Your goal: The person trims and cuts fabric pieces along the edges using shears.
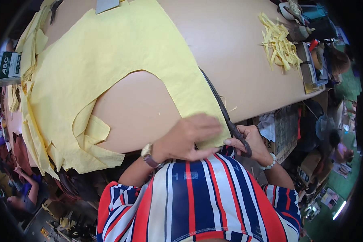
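Note:
A large sheet of yellow fabric with a deep curved cut-out lies over the tan table. One strip of it reaches the table's near edge in front of me. My left hand rests flat on the end of this strip, fingers stretched out and slightly blurred. Just right of it, my right hand grips the handles of long dark scissors. Their blades run along the strip's right edge, pointing away from me. Whether the blades are parted cannot be seen clearly.
A heap of thin yellow offcuts lies at the far right, near stacked books or boxes. Folded yellow pieces and a green-and-white package are at the left. A grey flat plate sits on the fabric's far side. Other people sit nearby.

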The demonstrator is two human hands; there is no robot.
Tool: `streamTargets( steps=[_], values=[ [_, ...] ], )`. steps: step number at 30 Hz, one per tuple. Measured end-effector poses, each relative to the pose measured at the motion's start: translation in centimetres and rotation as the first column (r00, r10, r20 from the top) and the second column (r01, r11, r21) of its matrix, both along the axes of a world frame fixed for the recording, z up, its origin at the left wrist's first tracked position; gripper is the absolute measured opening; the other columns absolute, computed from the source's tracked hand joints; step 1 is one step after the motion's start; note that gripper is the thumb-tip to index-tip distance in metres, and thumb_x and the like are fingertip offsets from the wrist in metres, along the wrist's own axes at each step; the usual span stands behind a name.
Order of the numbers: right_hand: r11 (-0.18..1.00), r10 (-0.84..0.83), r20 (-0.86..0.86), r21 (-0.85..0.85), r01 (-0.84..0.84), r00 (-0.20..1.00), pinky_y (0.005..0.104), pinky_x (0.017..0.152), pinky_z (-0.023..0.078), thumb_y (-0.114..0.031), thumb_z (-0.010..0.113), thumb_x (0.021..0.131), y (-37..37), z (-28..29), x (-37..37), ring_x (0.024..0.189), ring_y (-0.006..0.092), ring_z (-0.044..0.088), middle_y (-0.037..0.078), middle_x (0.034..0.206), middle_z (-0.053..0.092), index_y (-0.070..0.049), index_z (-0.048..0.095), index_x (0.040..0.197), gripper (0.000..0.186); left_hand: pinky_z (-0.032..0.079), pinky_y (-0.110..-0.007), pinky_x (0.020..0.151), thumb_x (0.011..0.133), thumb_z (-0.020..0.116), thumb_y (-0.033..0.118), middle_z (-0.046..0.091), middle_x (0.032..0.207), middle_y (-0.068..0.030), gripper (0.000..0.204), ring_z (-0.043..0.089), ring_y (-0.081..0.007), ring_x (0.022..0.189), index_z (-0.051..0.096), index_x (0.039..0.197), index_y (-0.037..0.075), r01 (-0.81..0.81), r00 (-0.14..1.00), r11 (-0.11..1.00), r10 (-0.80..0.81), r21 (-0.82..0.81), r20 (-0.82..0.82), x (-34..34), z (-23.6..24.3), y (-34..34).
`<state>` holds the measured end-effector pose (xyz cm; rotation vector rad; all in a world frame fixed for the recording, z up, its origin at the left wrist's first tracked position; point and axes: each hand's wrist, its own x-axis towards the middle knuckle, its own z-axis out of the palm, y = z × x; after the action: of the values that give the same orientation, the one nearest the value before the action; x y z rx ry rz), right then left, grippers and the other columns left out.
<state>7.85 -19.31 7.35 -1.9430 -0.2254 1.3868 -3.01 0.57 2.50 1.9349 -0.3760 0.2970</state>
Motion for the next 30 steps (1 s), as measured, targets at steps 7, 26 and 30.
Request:
streamTargets(
  steps=[7,26,30],
  values=[
    [1.0,0.009,-0.067,0.022,-0.007,0.998,0.0185,0.044,0.04,-0.018,0.072,0.077,0.3,0.7,0.0,0.049,0.0045,0.052,0.0,0.057,0.055,0.001,0.056,0.073,0.025,0.038,-0.04,0.086,0.07,0.071,0.021,0.054,0.104,-0.0107,0.033,0.05,-0.0288,0.099,0.058,0.094,0.002,-0.554,0.804,0.719,0.593,0.419,0.045,2.9,-1.3,1.7],
    [0.979,-0.144,-0.238,0.11,0.174,0.96,0.0181,0.039,0.037,-0.017,0.074,0.072,1.0,-0.2,0.1,0.041,0.0059,0.048,0.001,0.055,0.052,-0.001,0.053,0.07,0.027,0.042,-0.037,0.08,0.074,0.064,0.007,0.054,0.099,-0.0106,0.018,0.053,-0.0275,0.095,0.049,0.084,0.003,-0.553,0.828,0.748,0.542,0.368,0.143,3.8,-1.8,1.3],
    [0.974,-0.155,-0.203,0.13,0.183,0.967,0.0185,0.039,0.037,-0.016,0.073,0.073,1.5,-0.5,-0.2,0.041,0.0063,0.048,0.001,0.054,0.051,-0.001,0.052,0.071,0.026,0.043,-0.037,0.082,0.074,0.064,0.007,0.055,0.102,-0.0117,0.019,0.053,-0.028,0.099,0.048,0.083,0.002,-0.516,0.854,0.775,0.498,0.366,0.15,3.7,-1.8,1.0]
  ],
)
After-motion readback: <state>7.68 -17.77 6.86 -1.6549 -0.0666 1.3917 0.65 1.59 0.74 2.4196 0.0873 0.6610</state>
